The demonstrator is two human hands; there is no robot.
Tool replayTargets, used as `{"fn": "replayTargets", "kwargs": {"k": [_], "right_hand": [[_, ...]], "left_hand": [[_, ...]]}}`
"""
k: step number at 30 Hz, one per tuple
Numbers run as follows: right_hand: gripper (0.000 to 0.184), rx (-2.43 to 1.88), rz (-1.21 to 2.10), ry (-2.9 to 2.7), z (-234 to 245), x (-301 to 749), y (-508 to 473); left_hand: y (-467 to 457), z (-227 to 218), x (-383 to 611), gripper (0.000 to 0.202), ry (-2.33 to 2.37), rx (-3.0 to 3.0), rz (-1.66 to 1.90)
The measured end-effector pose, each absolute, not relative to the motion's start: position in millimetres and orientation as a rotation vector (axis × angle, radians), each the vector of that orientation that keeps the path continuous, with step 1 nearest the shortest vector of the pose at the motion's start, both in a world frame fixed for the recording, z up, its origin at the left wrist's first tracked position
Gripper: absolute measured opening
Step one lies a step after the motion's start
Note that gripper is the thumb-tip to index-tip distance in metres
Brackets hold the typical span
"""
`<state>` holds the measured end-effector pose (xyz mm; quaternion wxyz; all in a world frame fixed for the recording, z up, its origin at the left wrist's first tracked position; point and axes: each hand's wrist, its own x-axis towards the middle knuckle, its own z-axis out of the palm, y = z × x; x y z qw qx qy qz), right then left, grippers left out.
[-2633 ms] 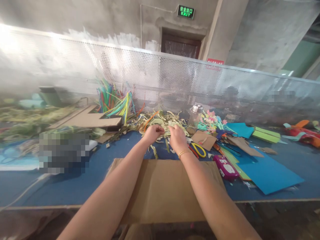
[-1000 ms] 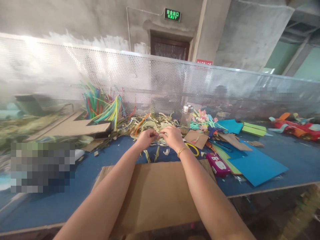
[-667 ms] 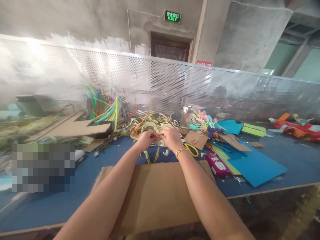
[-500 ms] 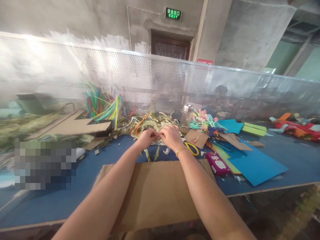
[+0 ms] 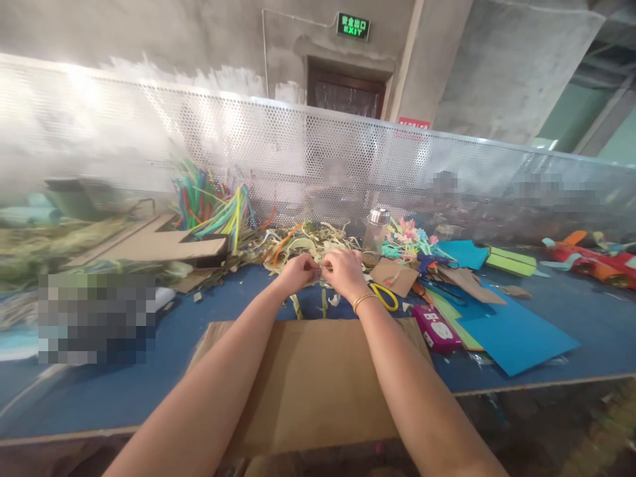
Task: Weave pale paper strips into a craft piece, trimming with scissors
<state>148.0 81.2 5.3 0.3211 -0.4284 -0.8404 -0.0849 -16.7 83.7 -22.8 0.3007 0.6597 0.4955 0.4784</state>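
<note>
Both hands meet in front of a pile of pale green, dried-looking plant strips (image 5: pixel 342 233), fingertips close together. My left hand (image 5: pixel 298 273) is closed in a pinch. My right hand (image 5: pixel 344 270), with a gold bracelet at the wrist, pinches beside it. Whatever is between the fingers is too small and blurred to make out. Below the hands, a narrow green strip (image 5: pixel 297 307) lies on the blue table. A brown cardboard sheet (image 5: pixel 318 384) lies under my forearms at the near edge. Just right of my right wrist is a yellow loop handle (image 5: pixel 388 299).
A glass bottle (image 5: pixel 376 232) with a metal lid stands behind the hands. Rightward lie a purple box (image 5: pixel 436 329), blue sheets (image 5: pixel 521 338) and a red model (image 5: pixel 591 258). Colourful pipe cleaners (image 5: pixel 213 209) and cut cardboard (image 5: pixel 144 244) are at left; a perforated screen (image 5: pixel 278 152) runs behind.
The whole view has shifted slightly, so things appear a little further right. The fingertips of the two hands are slightly further apart, still pinched over the same spot.
</note>
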Motion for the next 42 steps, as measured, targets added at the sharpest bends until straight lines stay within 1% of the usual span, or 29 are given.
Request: {"fn": "replayTargets", "kwargs": {"k": [6,11,16,19,21,25,29,36,42], "right_hand": [[0.011,-1.068,-0.296,-2.259,10,146,76],[0.010,-1.044,-0.282,-2.295,13,146,74],[0.010,-1.041,-0.219,-2.301,14,147,72],[0.007,-1.055,-0.098,-2.228,11,148,76],[0.004,-1.067,0.061,-2.159,6,149,81],[0.011,-1.130,0.452,-1.991,-9,148,96],[0.015,-1.107,0.724,-1.811,-21,143,108],[0.018,-1.020,0.947,-1.611,-25,138,109],[0.023,-1.022,0.998,-1.469,-24,134,108]], "left_hand": [[74,-15,-15,0.030,1.154,1.296,1.286],[71,-11,-17,0.030,1.085,1.096,1.279],[73,-13,-19,0.031,1.079,1.122,1.279],[76,-15,-20,0.032,1.079,1.168,1.304],[77,-16,-20,0.033,1.067,1.194,1.319],[78,-17,-19,0.036,1.062,1.275,1.334],[77,-16,-19,0.033,1.094,1.428,1.364],[80,-16,-19,0.024,1.147,1.646,1.387],[83,-19,-17,0.027,1.195,1.866,1.460]]}}
